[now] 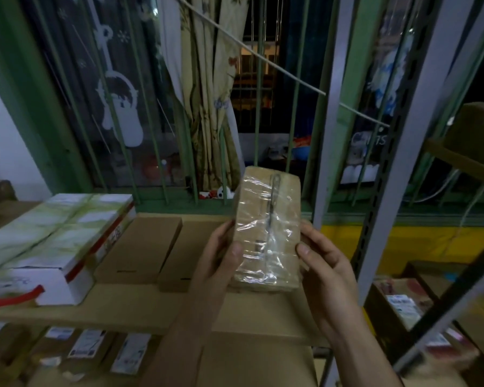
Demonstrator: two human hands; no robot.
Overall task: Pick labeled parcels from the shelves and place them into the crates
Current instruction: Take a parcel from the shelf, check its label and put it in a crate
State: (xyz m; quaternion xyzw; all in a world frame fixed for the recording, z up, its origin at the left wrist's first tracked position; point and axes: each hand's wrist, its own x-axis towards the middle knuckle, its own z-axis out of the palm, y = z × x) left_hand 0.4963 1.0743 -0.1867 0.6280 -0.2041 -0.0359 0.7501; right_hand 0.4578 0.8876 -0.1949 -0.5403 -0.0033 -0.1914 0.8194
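Head view of left hand point(221, 259) and right hand point(326, 265) clasping opposite sides of upright tape-wrapped parcel point(267, 233) above cardboard shelf point(140, 305).

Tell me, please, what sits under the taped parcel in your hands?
Beneath the parcel lie the cardboard shelf top and a flat brown box; the parcel and left hand hide that box's right part.

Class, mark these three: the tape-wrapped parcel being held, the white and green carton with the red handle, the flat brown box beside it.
tape-wrapped parcel point(266, 227), head view, middle of taped front
white and green carton point(53, 229), head view, top face
flat brown box point(140, 247), head view, centre of top
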